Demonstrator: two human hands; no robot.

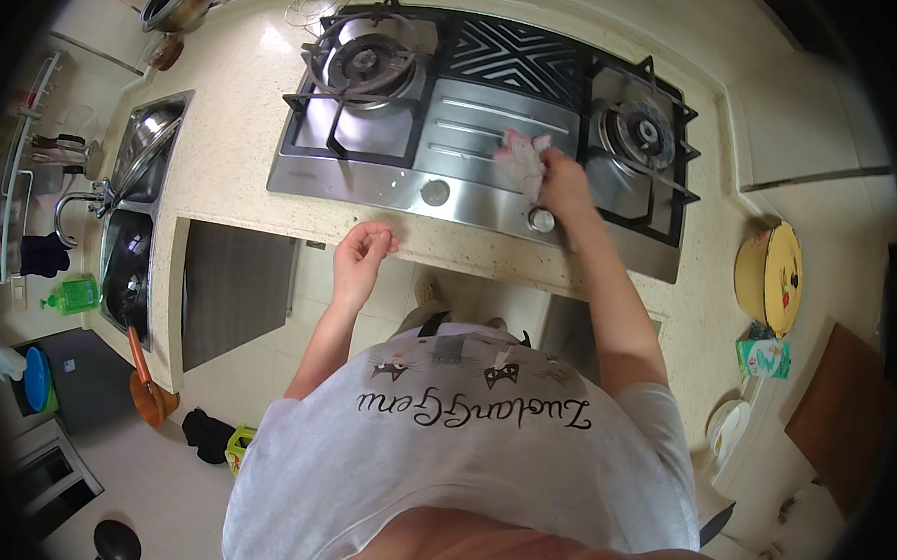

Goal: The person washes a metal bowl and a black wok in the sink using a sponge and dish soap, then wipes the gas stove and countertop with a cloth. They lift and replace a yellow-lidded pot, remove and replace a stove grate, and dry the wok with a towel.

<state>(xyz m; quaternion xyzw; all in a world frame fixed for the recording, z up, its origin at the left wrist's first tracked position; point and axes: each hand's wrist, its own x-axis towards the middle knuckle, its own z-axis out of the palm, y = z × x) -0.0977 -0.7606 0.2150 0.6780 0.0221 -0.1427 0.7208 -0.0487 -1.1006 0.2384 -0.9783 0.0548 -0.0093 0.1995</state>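
A crumpled white cloth with pink edges [523, 163] is gripped in my right hand [567, 184], over the steel middle panel of a two-burner gas stove [453, 176]. Just under that hand is the right control knob [542, 221]; the left knob [436, 193] sits further along the front strip. My left hand [361, 260] hovers by the front edge of the speckled cream countertop [465, 243], fingers curled in and thumb against them, with nothing visible inside. Black pan supports surround the left burner [365, 60] and the right burner [645, 129].
At left is a double steel sink [171, 129] holding a large lid and a wok [128, 266] with an orange handle. A yellow lidded pot [767, 279] and a green packet [763, 359] stand at right. Raised pan-support prongs ring both burners.
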